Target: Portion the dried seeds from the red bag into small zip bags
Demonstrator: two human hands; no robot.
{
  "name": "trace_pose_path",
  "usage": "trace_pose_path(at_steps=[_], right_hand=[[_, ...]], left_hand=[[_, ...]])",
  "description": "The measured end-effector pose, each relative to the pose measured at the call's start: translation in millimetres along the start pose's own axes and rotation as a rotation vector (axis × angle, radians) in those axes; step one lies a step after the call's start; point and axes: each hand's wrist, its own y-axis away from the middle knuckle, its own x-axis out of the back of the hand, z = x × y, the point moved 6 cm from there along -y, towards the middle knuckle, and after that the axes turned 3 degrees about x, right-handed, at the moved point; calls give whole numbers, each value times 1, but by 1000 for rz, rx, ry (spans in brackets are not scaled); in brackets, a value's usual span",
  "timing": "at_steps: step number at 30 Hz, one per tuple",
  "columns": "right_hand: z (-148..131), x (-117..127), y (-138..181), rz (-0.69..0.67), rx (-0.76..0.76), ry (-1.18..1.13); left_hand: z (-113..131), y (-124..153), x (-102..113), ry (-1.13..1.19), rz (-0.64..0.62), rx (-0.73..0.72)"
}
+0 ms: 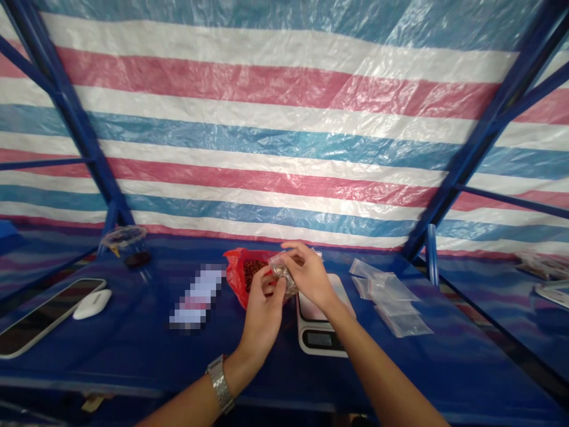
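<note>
Both hands meet over the middle of the blue table, pinching a small clear plastic bag [290, 288] with brownish contents. My left hand [265, 308], with a metal watch [219, 379] at the wrist, grips the bag's left side. From the right, my right hand [309, 276] has its fingers closed at the bag's upper part. Behind the left hand lies an open red plastic bag [235, 276] holding small dark reddish-brown grains [252, 273]. Below my right hand and forearm sits a white digital scale [306, 341], partly covered.
Several empty clear zip bags [395, 296] lie right of the scale. On the left are a phone [48, 314], a white earbud case [92, 304], a clear plastic cup with dark liquid [133, 249] and a blurred-out pale item [198, 299]. Blue metal posts [471, 142] stand before a striped tarp [275, 136].
</note>
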Motion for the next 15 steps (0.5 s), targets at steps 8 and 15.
trace_pose_path(at_steps=[8, 15], right_hand=[[-4, -46, -10, -155, 39, 183], [-1, -55, -12, -208, 9, 326]], left_hand=[[-10, -22, 22, 367, 126, 261], [-7, -18, 18, 479, 125, 321]])
